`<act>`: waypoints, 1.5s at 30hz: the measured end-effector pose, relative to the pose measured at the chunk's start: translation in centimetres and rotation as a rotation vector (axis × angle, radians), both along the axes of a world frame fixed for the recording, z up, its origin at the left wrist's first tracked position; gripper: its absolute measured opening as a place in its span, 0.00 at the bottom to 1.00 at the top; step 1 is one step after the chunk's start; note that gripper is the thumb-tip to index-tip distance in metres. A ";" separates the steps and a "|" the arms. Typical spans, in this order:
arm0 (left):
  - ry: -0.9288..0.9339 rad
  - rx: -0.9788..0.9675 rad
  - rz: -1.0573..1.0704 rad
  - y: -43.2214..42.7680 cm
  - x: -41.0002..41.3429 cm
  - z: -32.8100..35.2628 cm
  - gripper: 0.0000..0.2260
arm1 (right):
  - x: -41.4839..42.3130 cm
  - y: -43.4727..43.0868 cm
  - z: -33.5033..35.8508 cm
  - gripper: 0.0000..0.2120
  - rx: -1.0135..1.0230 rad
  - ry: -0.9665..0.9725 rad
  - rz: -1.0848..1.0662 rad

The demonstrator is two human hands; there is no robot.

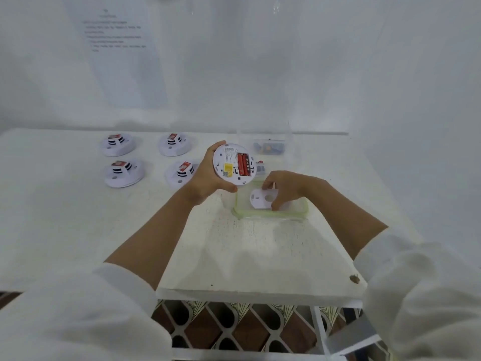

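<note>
My left hand (208, 175) grips a round white smoke detector (234, 164) above the table, its back turned up. Two red batteries (244, 164) sit in its open compartment beside a yellow sticker. My right hand (282, 188) pinches a flat white round cover plate (260, 199) with a hole in it. The plate lies in a shallow clear tray with a green rim (268, 214), just right of and below the detector.
Several more white smoke detectors, each with a red label, stand at the back left (118, 145) (174, 144) (123, 173) (179, 173). A clear box with small blue and orange parts (269, 147) stands at the back. The table's front edge (260, 293) is near, with a printed sheet (117, 35) on the wall.
</note>
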State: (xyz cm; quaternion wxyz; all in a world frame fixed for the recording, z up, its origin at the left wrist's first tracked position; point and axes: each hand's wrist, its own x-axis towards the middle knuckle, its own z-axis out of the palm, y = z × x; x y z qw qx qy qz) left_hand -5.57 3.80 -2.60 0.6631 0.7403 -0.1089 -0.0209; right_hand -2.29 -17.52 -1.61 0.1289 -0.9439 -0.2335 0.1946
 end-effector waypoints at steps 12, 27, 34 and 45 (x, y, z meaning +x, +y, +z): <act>-0.039 0.011 -0.093 0.5 3.8 1.3 0.45 | 1.7 2.4 6.0 0.30 0.467 -0.269 -0.068; -0.106 0.085 -0.155 1.0 8.6 2.2 0.45 | 6.5 5.3 4.7 0.32 0.453 -0.416 0.039; -0.087 0.045 -0.160 0.5 9.9 2.3 0.46 | 8.4 4.4 5.2 0.32 0.444 -0.385 0.074; -0.119 0.003 -0.082 -0.9 10.6 2.2 0.45 | 10.0 3.0 4.9 0.30 0.469 -0.346 0.089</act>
